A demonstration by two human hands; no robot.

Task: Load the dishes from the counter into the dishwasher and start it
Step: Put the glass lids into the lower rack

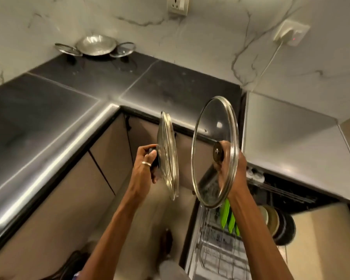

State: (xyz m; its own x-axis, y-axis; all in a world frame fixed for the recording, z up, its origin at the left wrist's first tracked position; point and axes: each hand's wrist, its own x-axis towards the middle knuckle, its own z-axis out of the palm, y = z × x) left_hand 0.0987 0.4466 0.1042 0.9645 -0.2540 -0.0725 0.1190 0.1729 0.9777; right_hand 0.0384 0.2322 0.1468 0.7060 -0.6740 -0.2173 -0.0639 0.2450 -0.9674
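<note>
Glass lids filled both hands, each held upright by its knob over the floor in front of the counter (49, 122). The left hand (148, 164) gripped the smaller lid (168, 156), seen edge-on; the right hand (230, 170) held the larger lid (214, 152), face-on. At five o'clock the open dishwasher rack (216, 249) already held green plates (228, 219). At eleven o'clock a steel wok (95, 45) and two more lids waited. Judged mid-loading: next, swing right and slot each lid between tines.
</note>
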